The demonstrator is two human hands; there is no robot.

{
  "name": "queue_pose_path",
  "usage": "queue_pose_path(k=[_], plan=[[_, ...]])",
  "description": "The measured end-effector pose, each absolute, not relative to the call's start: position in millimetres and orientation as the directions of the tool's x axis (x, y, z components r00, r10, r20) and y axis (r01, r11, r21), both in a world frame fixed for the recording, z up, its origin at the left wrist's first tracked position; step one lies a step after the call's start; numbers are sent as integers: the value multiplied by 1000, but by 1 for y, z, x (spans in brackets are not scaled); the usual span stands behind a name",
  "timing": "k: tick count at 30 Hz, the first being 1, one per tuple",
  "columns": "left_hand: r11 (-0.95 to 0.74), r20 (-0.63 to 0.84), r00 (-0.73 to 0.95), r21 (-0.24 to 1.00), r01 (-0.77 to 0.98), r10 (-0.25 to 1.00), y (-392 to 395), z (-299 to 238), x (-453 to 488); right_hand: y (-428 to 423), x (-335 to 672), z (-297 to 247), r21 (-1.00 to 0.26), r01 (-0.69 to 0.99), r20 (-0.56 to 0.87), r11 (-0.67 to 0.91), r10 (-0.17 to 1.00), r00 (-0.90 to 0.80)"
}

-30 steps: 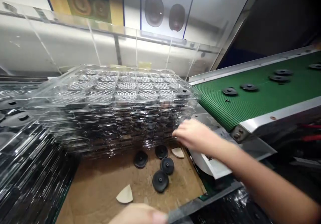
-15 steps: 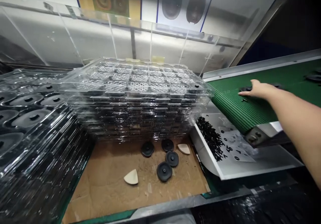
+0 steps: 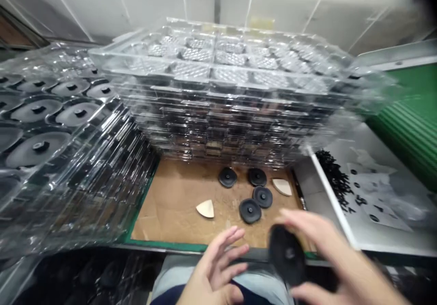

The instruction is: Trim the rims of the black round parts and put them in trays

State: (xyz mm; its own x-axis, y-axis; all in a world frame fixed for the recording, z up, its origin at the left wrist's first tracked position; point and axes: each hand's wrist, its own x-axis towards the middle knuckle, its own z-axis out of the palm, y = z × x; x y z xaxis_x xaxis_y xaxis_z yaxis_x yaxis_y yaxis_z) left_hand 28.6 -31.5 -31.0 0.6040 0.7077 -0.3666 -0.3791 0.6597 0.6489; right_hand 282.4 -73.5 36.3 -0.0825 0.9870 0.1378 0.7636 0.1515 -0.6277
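In the head view, the right hand pinches a black disc between thumb and fingers on the near side, just right of the left hand, whose fingers are spread, while farther off four similar discs lie on cardboard before stacked clear trays.

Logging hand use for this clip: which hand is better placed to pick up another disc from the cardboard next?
Probably the left hand: it looks empty, fingers spread, close to the cardboard. The right hand is occupied, gripping a disc.
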Motion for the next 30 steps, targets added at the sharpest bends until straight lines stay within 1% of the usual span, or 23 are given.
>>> queue_pose_path(k=[1,2,3,5,7,8,11,13,15,16,18,22,25,27,30], plan=[[676,-376,606,623,-394,701,-33,-36,29,-79,252,15,-686,707,97,174,984,-148],[692,-388,613,606,-393,688,-33,-38,28,-82,226,-4,-747,641,77,175,981,-179],[703,-401,617,600,-382,677,-32,-39,26,-83,204,-19,-794,584,80,167,982,-172],[713,-435,603,604,-355,669,-25,-39,18,-79,172,-42,-854,507,99,117,993,-63],[718,-477,563,601,-351,675,-18,-38,6,-72,154,-52,-874,480,98,74,995,24],[726,-501,543,587,-359,674,-15,-39,0,-67,149,-54,-873,482,100,76,995,23],[760,-569,505,494,-422,649,-9,-43,-20,-49,145,-57,-828,543,116,144,990,-85],[752,-578,488,424,-506,654,-5,-45,-32,-34,147,-64,-767,626,138,145,989,-60],[715,-566,466,372,-592,680,0,-45,-42,-18,148,-79,-710,697,149,97,989,14],[695,-557,456,356,-625,695,2,-44,-46,-12,147,-88,-691,718,152,81,988,34],[667,-543,443,333,-667,714,6,-43,-53,-2,143,-105,-676,732,149,88,989,19],[603,-487,413,340,-722,770,9,-45,-58,2,132,-126,-666,735,197,128,980,8],[562,-432,402,355,-747,807,10,-48,-56,5,134,-127,-667,732,231,139,973,26],[570,-419,418,356,-741,806,12,-47,-55,11,139,-119,-675,725,231,139,973,29],[575,-414,424,373,-728,806,16,-43,-52,18,141,-89,-707,693,224,139,974,33]])
